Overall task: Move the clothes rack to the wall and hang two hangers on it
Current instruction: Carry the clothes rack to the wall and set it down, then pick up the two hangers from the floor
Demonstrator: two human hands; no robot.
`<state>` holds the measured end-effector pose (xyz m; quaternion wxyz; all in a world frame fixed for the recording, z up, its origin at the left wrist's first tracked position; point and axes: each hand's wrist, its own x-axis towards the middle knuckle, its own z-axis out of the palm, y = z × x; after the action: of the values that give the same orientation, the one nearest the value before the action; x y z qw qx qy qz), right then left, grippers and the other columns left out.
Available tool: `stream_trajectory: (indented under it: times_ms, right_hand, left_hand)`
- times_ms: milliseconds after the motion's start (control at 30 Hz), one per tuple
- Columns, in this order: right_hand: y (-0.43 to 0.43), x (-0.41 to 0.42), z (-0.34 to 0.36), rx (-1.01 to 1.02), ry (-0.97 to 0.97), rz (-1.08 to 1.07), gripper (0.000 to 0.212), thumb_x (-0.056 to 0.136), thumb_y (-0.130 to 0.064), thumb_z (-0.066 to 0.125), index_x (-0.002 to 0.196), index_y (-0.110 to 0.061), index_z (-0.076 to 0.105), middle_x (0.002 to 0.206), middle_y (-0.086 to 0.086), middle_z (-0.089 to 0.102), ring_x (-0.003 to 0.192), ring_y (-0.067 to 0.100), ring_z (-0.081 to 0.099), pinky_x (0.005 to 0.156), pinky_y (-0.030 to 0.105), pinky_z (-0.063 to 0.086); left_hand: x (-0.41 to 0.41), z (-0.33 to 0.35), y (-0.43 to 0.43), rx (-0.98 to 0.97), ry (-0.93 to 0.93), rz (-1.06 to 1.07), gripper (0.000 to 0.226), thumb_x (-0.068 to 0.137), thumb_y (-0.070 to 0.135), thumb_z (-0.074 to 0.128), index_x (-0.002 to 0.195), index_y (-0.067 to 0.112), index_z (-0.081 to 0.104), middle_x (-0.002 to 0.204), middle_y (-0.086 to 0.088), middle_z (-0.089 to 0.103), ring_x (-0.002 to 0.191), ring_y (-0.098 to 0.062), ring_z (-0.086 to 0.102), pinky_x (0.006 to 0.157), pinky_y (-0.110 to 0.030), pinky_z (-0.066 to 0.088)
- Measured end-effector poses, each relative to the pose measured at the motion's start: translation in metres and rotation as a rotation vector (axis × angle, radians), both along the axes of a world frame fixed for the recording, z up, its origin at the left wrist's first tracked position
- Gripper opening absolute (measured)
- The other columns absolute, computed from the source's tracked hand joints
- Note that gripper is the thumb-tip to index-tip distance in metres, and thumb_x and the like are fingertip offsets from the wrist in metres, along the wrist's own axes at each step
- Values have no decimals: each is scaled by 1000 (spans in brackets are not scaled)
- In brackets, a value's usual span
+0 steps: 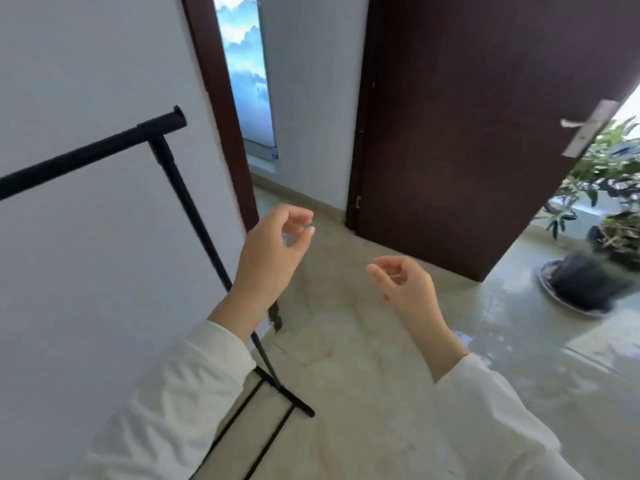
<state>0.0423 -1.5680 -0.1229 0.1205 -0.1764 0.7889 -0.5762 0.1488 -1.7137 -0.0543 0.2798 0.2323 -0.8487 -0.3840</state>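
Rack [187, 202]: thin black tube, looks like matt metal. Wall [86, 254] behind the rack: smooth matt paint. Floor [363, 341] right of the rack: polished stone look, glossy, reflective. Door [467, 133] beyond the rack: dark wood, satin; handle plate [588, 128] brushed metal. Sleeves [166, 410]: white cloth, soft, creased.

no readable text, labels, or signs

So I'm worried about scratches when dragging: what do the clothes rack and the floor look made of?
The clothes rack looks like thin metal tubing with a matte black finish, though plastic can't be ruled out. The floor looks like polished stone or glazed tile, pale beige with faint veining and glossy reflections near the open door.
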Motion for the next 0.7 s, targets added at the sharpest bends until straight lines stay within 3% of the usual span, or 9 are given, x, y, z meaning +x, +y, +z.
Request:
stream_trajectory:
  times_ms: [133, 200, 300, 367, 500, 600, 700]
  right_hand:
    - [115, -11, -12, 0, -25, -234, 8, 79, -28, 66, 78, -29, 58, 76, -8, 60, 79, 19, 60, 78, 43, 54]
    - [178, -11, -17, -12, -46, -349, 6, 79, -26, 66, 80, -27, 60, 77, -6, 62, 79, 22, 61, 74, 42, 55]
    - [283, -1, -22, -43, -54, -533, 14, 80, -21, 66, 92, -13, 62, 75, -5, 60, 73, 21, 60, 53, 17, 51]
    - [359, 17, -25, -65, -62, -628, 13, 81, -20, 64, 92, -15, 59, 77, -3, 61, 72, 19, 59, 48, 12, 48]
    - [499, 69, -34, -85, -89, -861, 9, 81, -20, 64, 89, -19, 59, 82, 3, 63, 77, 20, 59, 63, 27, 50]
    - [601, 120, -40, -83, -96, -1073, 12, 81, -22, 65, 78, -30, 56, 79, -4, 61, 80, 20, 59, 74, 39, 52]
    - [679, 168, -46, -92, -100, -1257, 10, 81, -23, 64, 79, -29, 56, 79, -7, 61, 82, 19, 60, 80, 41, 52]
  left_hand:
    - [-52, -41, 90, 253, -74, -223, 12, 87, 20, 58, 98, 19, 62, 89, 7, 64, 86, -8, 61, 69, -1, 44]
    - [-73, -59, 147, 331, -123, -330, 8, 87, 19, 59, 95, 20, 61, 87, 4, 64, 88, -13, 61, 69, 0, 42]
    - [-92, -77, 250, 441, -208, -515, 9, 87, 17, 58, 96, 17, 59, 89, 0, 64, 87, -14, 60, 68, -5, 44]
    - [-97, -85, 328, 501, -263, -635, 10, 87, 16, 58, 98, 15, 59, 82, 3, 62, 77, -10, 59, 59, -1, 44]
    - [-92, -103, 480, 561, -334, -854, 11, 87, 15, 58, 98, 14, 58, 80, 5, 62, 60, 3, 62, 56, -7, 45]
    - [-69, -109, 599, 585, -413, -1031, 11, 88, 16, 57, 99, 14, 59, 81, 5, 63, 69, -2, 61, 54, -2, 44]
    - [-42, -111, 696, 578, -484, -1200, 5, 88, 18, 57, 90, 22, 59, 81, 9, 63, 73, -5, 61, 63, -11, 46]
